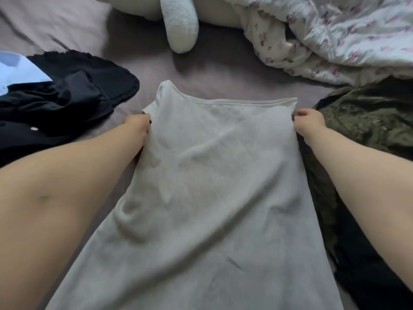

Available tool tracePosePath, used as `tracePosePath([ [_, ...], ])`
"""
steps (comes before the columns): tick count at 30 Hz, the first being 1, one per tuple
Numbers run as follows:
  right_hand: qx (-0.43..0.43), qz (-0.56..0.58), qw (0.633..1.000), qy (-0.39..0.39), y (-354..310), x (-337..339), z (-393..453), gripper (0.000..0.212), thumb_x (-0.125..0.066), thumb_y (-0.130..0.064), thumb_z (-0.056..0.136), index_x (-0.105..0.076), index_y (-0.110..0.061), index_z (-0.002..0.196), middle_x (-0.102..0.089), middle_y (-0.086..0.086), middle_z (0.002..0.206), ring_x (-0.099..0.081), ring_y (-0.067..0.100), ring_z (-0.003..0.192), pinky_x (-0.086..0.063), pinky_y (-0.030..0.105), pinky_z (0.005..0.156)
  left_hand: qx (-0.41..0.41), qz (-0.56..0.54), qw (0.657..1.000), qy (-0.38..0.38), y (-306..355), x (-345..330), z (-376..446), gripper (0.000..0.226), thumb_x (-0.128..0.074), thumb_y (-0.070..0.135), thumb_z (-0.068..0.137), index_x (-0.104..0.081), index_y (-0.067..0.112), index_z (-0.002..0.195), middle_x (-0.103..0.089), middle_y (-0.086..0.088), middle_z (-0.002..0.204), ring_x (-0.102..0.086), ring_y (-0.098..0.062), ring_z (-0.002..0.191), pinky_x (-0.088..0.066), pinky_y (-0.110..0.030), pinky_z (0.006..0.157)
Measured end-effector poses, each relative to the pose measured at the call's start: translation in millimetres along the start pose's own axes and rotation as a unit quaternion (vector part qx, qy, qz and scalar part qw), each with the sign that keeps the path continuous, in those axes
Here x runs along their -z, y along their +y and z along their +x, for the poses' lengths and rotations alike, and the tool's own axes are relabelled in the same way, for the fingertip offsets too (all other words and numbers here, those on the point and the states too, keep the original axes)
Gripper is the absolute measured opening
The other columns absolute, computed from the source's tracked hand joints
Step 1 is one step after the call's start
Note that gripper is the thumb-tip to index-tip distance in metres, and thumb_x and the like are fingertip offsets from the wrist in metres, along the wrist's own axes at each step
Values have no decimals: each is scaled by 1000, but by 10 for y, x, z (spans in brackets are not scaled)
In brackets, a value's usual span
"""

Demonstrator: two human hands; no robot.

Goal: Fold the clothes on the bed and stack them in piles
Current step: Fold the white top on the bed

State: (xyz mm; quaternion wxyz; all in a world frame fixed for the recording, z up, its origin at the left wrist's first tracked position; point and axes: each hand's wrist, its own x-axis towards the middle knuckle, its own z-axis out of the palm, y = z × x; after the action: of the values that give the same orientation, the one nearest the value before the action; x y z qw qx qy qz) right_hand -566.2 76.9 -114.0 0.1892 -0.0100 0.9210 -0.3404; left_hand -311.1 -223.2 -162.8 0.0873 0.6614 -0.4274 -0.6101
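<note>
On the bed (196, 72), dead centre, the pale grey top (207, 175) lies spread flat, neckline away from the person. Folding looks barely begun: the left hand (136, 127) pinches the left edge near the shoulder, the right hand (309, 126) pinches the right edge, both grips curled tight on cloth. Next, I'd judge, comes bringing a side or the neckline over, keeping both edges level. Black clothes (67, 104) wait left, an olive garment (362, 121) right.

Shirt (201, 186) being spread mid-bed (212, 72), gripped at sides by left hand (137, 126) and right hand (309, 125). Garment heaps lying left (67, 97) and right (366, 117). Plush toy (178, 21) behind; quilt (335, 34) behind-right.
</note>
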Motion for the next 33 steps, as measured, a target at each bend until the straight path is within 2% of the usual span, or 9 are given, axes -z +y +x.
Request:
tracePosePath([
  [5,-34,14,999,-40,-37,-78,89,31,-63,-14,88,-61,-4,117,-63,11,103,-55,17,71,-47,25,62,-4,45,997,-59,128,-84,-246,21,-55,12,94,-57,11,73,-54,2,44,-44,-5,26,-31,-14,28],
  [8,-29,-43,991,-120,-149,-43,66,22,-66,-18,87,-62,-9,106,-59,5,75,-50,15,59,-40,25,52,-106,-20,993,42,378,107,-72,21,-46,6,95,-60,15,109,-59,-2,75,-58,-4,43,-36,-18,35],
  [10,12,-111,984,-136,-249,-3,75,15,-65,-17,88,-67,-8,100,-64,9,81,-57,22,66,-45,28,58,-153,-33,983,93,619,279,9,28,-42,7,97,-53,17,121,-63,-3,88,-64,-4,48,-46,-17,42],
  [13,24,-61,998,10,-340,70,240,23,-63,-21,89,-70,-6,104,-67,11,105,-62,28,99,-48,32,87,-180,-39,977,111,836,438,133,31,-41,9,99,-50,12,129,-63,-9,100,-65,-3,52,-51,-14,49],
  [17,-5,34,987,154,-397,166,449,20,-62,-26,84,-71,-11,94,-70,12,99,-65,26,93,-52,33,87,-192,-40,975,102,761,411,189,24,-42,11,99,-57,11,119,-65,-4,92,-66,-4,70,-54,-14,60],
  [21,-17,-13,993,115,-347,144,518,17,-63,-17,84,-67,-12,100,-66,7,100,-64,24,89,-53,34,83,-194,19,979,64,510,402,282,16,-52,14,95,-62,13,107,-66,-2,95,-66,-16,94,-55,-30,87],
  [25,-11,-216,975,47,-178,97,434,28,-61,-19,86,-64,-9,111,-58,20,120,-52,36,115,-44,45,98,-199,81,974,68,399,425,265,42,-53,14,88,-53,16,130,-62,-3,119,-62,-17,98,-52,-33,92],
  [29,39,-198,977,73,-170,114,356,30,-53,-24,90,-59,-7,114,-55,20,121,-47,39,116,-40,44,96,-298,251,912,126,286,299,-45,72,-54,14,90,-17,22,151,-18,-7,155,-40,-24,131,-32,-27,106],
  [33,79,-143,981,101,-401,181,249,31,-47,-23,90,-55,-5,114,-58,20,118,-53,37,107,-42,37,85,-452,421,785,43,-355,-52,-567,60,-53,28,92,-35,12,146,-22,-18,155,-26,-33,141,-24,-40,115],
])
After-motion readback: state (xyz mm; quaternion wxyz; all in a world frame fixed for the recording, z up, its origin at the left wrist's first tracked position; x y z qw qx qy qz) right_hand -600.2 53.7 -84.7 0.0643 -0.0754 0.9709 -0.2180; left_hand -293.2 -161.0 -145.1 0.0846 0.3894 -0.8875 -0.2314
